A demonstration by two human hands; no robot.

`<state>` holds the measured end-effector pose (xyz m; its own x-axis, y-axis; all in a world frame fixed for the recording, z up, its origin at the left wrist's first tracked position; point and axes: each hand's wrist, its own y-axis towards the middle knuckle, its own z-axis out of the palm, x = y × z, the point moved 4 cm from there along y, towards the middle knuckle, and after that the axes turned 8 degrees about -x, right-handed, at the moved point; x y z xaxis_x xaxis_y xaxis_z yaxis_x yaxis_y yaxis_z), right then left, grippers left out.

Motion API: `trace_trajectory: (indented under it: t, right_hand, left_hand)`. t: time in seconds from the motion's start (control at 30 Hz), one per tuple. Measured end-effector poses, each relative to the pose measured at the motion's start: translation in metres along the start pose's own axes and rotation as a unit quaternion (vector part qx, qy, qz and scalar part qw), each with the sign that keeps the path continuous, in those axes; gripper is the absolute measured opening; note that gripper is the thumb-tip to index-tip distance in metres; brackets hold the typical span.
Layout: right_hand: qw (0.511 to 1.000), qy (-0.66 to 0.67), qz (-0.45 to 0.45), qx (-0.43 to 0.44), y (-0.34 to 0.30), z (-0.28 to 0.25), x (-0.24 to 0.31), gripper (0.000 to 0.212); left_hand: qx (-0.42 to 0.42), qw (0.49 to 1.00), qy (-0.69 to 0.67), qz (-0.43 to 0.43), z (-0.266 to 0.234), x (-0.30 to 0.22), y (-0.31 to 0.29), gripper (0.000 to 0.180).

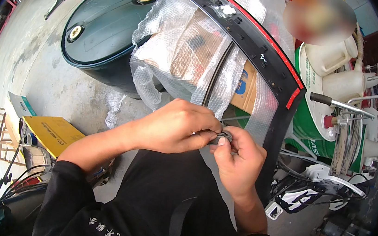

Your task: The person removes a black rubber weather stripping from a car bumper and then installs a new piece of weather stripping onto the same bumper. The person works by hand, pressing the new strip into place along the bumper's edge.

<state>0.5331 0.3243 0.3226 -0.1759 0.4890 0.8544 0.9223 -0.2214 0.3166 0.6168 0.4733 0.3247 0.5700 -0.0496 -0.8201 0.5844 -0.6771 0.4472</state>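
Both hands meet in front of my waist, fingertips pinched together on a small dark grey piece [222, 136]. My left hand [182, 127] is closed, its thumb and fingers gripping the piece from the left. From the right, my right hand [240, 155] is closed around it, thumb pressed on top. Most of the piece is hidden by fingers. A long thin black strip [218, 72] runs down behind my left hand; whether it joins the piece I cannot tell. Beyond lies a large curved black panel [259, 49] edged with red tape [255, 23].
Bubble wrap [161, 35] and a cardboard box [247, 88] lie under the panel. At left stand a dark blue drum [109, 20] and a yellow box [52, 132]. At right, a green-and-white drum [308, 110] carries pale jugs [331, 57] and a levered tool [339, 105]. Someone's blurred head is at upper right.
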Motion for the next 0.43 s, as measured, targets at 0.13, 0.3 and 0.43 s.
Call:
trace_trajectory:
  t: [0.13,0.3,0.43]
  right_hand:
    - [0.999,-0.012,0.001,-0.032,0.001,0.000,0.003,0.012]
    - [0.998,-0.027,0.014,-0.061,0.000,-0.001,0.003,0.011]
    - [0.996,0.003,0.049,-0.077,-0.005,0.005,-0.002,0.009]
  left_hand:
    - [-0.030,0.996,0.083,0.019,0.005,-0.006,0.000,0.016]
    - [-0.092,0.985,0.144,0.031,0.017,-0.010,-0.001,0.017]
    - [-0.132,0.979,0.153,0.037,0.022,-0.001,-0.008,0.017]
